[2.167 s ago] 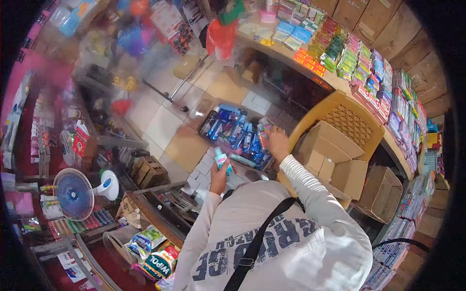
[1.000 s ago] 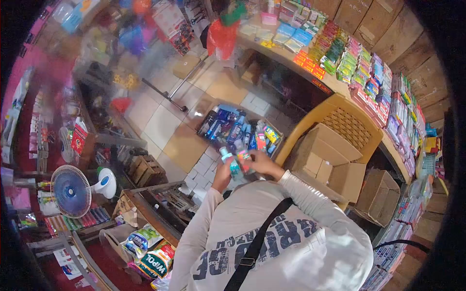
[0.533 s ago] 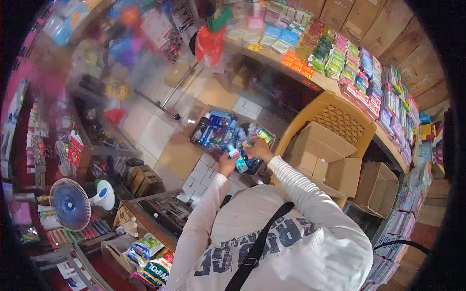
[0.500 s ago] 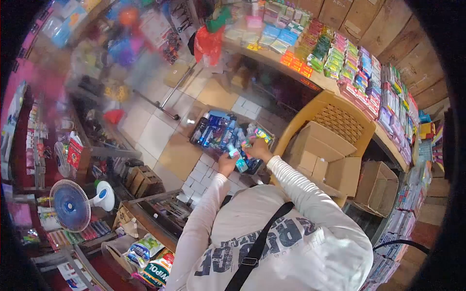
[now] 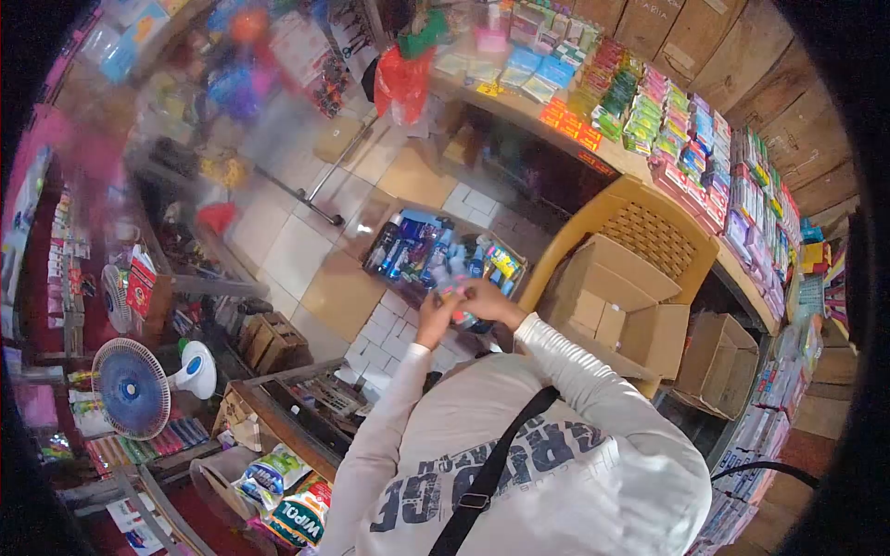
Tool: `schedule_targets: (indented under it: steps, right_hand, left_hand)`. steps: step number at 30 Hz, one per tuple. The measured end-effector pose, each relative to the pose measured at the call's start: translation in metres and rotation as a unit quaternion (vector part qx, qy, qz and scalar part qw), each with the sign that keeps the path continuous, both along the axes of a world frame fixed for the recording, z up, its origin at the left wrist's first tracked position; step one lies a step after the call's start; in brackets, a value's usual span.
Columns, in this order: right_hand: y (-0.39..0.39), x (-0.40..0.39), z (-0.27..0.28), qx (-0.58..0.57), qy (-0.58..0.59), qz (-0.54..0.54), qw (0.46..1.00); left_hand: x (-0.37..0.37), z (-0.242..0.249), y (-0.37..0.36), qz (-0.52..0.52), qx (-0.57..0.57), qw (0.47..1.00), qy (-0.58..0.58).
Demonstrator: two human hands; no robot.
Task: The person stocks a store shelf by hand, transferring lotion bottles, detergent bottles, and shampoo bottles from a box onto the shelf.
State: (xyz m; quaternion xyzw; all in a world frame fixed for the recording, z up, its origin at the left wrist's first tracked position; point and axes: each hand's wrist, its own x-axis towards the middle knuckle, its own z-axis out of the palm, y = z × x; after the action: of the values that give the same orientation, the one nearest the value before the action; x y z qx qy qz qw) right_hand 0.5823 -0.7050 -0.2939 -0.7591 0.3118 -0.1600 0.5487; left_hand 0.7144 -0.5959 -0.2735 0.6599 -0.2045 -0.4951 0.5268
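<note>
A small pink item (image 5: 451,298) sits pinched between both hands, just above the near edge of the open box of bottles (image 5: 436,252) on the tiled floor (image 5: 306,236). Left hand (image 5: 432,313) and right hand (image 5: 486,298) meet over it — each grip closed around it, arms bent. Beyond the box lies bare floor; right of it stands a tan plastic chair (image 5: 649,232) loaded with cartons (image 5: 621,301).

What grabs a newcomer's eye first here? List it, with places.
The box of bottles on the tiled floor at centre, with the left hand and right hand meeting over a small bottle just beside it. Then the packets lining the shelf at upper right, and the blue fan at lower left.
</note>
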Motion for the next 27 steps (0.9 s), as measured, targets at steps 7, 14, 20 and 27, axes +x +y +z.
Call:
schedule_targets:
  steps: [7, 14, 20, 27]
  right_hand:
    - [0.013, -0.006, 0.068, 0.099, -0.054, 0.035, 0.993]
    - [-0.031, -0.049, 0.058, -0.224, 0.215, -0.145, 0.939]
    - [-0.041, -0.040, 0.007, -0.407, 0.418, -0.106, 0.805]
    - [-0.050, -0.019, 0.018, -0.420, 0.503, -0.068, 0.752]
  left_hand:
    - [0.016, 0.044, 0.010, -0.063, 0.048, 0.966, 0.244]
    - [0.019, 0.038, 0.014, 0.013, -0.005, 0.964, 0.266]
    - [0.019, 0.040, 0.022, 0.026, -0.004, 0.975, 0.219]
    - [0.011, 0.033, 0.035, 0.065, -0.012, 0.972, 0.225]
